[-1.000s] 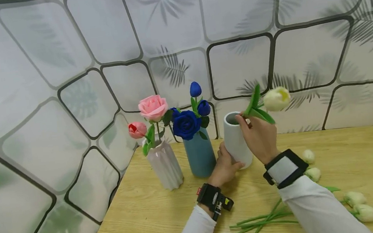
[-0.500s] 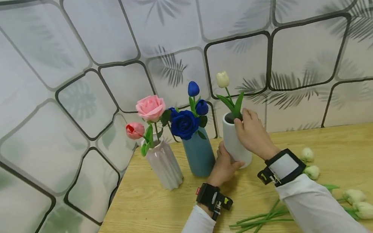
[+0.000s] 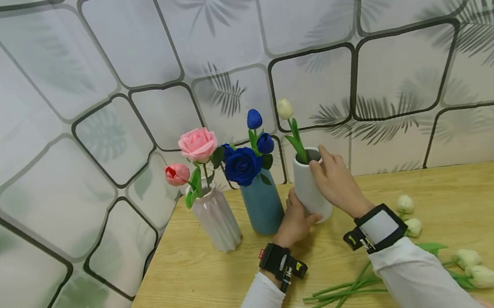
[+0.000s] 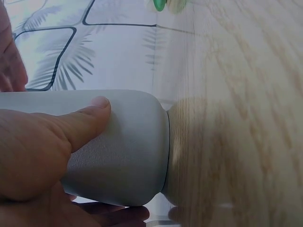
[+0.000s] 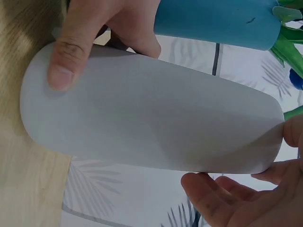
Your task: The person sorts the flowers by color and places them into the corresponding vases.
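A plain white vase stands on the table, with one white tulip leaning left out of its mouth. My left hand grips the vase low down, its thumb lying along the side in the left wrist view. At the vase's top right my right hand holds the rim, thumb at the near edge and fingers along the far side. In the right wrist view the vase wall lies between both hands. The tulip's lower stem is hidden inside the vase.
A blue vase with blue flowers stands just left of the white one. Farther left is a ribbed pinkish vase holding a pink rose and a pink tulip. Several white tulips lie at right, partly under the right sleeve. A patterned curtain hangs behind.
The white tulip went from the right hand's pinch, tilted right, into the white vase, and now leans left. The right hand has let go of it and moved onto the rim. The left hand stayed.
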